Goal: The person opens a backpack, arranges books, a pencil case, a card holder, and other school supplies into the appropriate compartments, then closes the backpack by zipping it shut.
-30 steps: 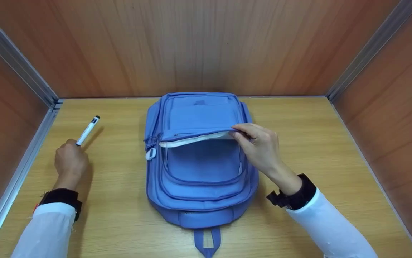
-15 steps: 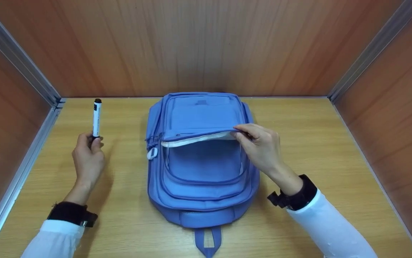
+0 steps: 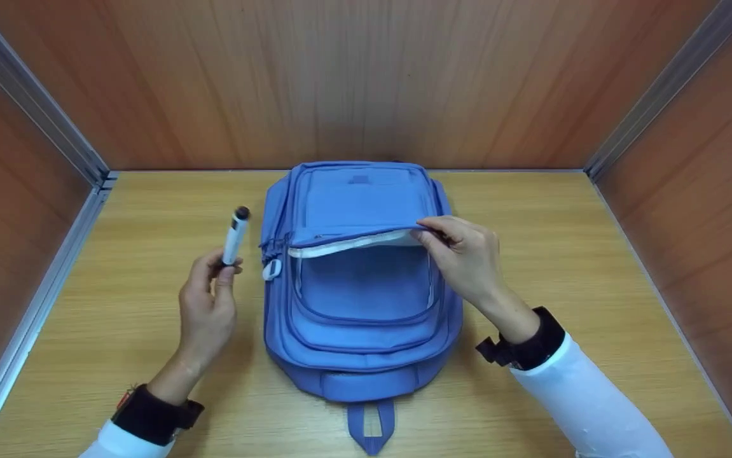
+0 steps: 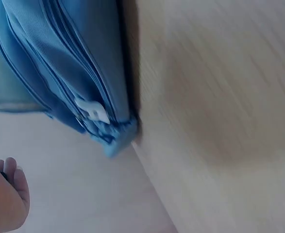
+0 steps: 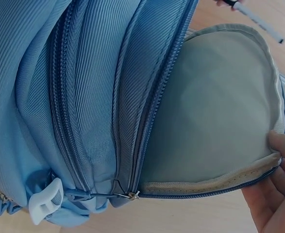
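A blue backpack [image 3: 366, 375] lies on the table with its front pocket unzipped. My right hand [image 3: 467, 261] pinches the edge of the pocket flap [image 5: 215, 107] between thumb and fingers and holds it lifted, its pale lining showing in the right wrist view. Left of the bag, my left hand [image 3: 207, 312] holds a white marker [image 3: 234, 238] by its lower end, dark cap pointing up and away. The marker is above the table, apart from the bag. In the left wrist view only part of that hand [image 4: 8, 194] shows at the lower left.
The wooden table [image 3: 594, 254] is bounded by a back panel [image 3: 366, 83] and side panels [image 3: 690, 191] with metal corner strips. A white plastic buckle [image 3: 271, 270] hangs at the bag's left side. The bag's handle loop [image 3: 371, 429] points toward me.
My left hand has raised the marker off the table area at the left and carried it right toward the backpack, turning it more upright. The right hand keeps its pinch on the flap.
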A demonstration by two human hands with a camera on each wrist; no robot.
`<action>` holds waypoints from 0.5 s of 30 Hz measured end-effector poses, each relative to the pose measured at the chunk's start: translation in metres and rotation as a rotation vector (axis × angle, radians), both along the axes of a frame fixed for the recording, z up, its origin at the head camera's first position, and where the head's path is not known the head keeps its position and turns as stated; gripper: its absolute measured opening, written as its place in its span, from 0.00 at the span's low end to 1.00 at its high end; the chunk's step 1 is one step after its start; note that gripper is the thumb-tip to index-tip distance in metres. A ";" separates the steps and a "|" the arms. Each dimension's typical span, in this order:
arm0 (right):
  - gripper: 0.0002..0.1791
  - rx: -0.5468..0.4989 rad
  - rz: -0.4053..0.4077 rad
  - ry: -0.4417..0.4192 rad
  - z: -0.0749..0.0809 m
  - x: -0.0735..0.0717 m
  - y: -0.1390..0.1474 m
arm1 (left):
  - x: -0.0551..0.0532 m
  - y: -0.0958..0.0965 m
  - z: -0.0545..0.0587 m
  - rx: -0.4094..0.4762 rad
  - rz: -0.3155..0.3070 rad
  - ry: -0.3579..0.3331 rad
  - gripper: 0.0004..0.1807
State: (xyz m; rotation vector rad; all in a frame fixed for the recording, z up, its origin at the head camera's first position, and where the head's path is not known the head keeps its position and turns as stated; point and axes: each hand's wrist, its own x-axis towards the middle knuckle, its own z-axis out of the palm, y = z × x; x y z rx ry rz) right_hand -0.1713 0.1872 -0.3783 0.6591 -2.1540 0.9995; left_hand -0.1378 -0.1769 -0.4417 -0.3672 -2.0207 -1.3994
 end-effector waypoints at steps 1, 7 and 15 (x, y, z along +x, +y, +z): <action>0.06 -0.001 -0.002 0.002 0.000 0.000 0.000 | 0.003 0.004 0.000 -0.013 -0.020 0.034 0.12; 0.07 -0.005 0.002 -0.002 0.001 0.001 0.000 | 0.015 0.024 -0.003 -0.175 -0.105 0.251 0.09; 0.07 -0.014 0.021 -0.002 0.000 0.002 0.000 | 0.017 0.038 -0.013 -0.423 -0.153 0.233 0.15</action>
